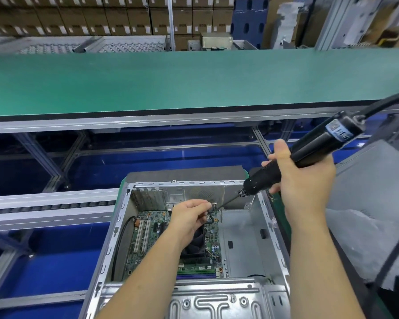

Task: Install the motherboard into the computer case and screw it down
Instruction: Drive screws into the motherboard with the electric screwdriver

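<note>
Right hand (303,180), centre-right: we note it gripping electric screwdriver (309,155). Left hand (188,217) pinches black cable (209,218) over motherboard (152,240) in case (247,238), btm centre.

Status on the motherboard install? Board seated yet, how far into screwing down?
Done: the motherboard lies flat inside the case. In hand: the right hand grips the electric screwdriver, bit angled at the board's top right corner, where the left hand pinches something small, a black cable beside it. Left: I can't tell which screws are in.
</note>
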Motion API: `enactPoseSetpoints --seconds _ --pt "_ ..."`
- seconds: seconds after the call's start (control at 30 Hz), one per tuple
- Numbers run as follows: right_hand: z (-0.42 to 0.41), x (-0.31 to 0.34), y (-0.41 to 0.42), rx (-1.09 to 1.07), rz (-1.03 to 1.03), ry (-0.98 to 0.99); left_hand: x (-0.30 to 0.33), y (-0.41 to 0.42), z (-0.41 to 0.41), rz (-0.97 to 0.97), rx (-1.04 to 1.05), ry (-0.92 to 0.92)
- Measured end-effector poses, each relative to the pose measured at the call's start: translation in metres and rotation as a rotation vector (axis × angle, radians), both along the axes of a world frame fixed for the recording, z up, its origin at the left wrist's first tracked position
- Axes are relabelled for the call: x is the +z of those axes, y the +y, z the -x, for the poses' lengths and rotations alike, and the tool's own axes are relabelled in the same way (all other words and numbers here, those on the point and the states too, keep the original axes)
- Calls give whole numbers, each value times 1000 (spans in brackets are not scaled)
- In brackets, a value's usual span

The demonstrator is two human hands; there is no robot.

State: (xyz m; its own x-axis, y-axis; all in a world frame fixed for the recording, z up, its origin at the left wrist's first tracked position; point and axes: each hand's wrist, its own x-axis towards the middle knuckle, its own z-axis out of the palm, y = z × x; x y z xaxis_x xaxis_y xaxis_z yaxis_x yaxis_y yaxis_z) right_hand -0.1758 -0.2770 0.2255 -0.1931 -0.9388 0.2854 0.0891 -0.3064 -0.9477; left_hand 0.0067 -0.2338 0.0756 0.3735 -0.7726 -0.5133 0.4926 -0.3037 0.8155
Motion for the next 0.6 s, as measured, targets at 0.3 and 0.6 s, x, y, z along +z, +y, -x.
enactPoseSetpoints --seconds 0.3,0.6 --pt "-3 10 -3 9 48 -84 -6 1 -1 40 -27 -29" --pt "-6 9 -1 15 43 -96 -5 0 2 57 -26 13"
